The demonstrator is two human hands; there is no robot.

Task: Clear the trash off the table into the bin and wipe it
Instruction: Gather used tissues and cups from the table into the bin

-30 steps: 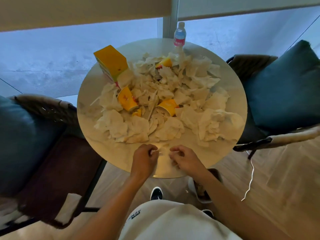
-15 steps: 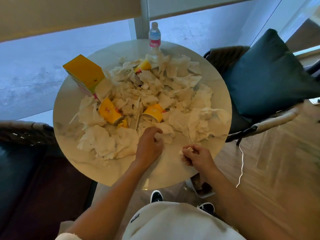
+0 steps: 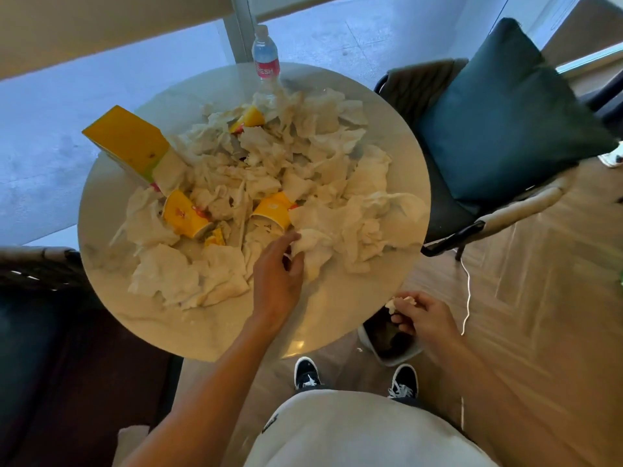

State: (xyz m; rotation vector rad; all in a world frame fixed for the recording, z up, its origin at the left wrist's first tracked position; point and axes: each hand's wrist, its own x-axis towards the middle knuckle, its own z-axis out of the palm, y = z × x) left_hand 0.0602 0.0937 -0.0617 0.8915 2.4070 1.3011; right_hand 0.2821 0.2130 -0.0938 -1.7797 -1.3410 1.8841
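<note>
While the right hand (image 3: 423,318) clenches a small tissue wad (image 3: 399,302) just above the bin (image 3: 392,345) by the table (image 3: 215,332) edge, seemingly to drop it, the left hand (image 3: 278,271) pinches a crumpled napkin (image 3: 313,247) from the pile, likely next.

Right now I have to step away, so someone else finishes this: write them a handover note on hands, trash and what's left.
Left hand: pinching a crumpled napkin at the pile's near edge.
Right hand: holds a small wad above the bin on the floor.
Table: napkins, yellow cups, yellow box, water bottle.
Done: hardly any.
Left: bin everything, wipe.
</note>
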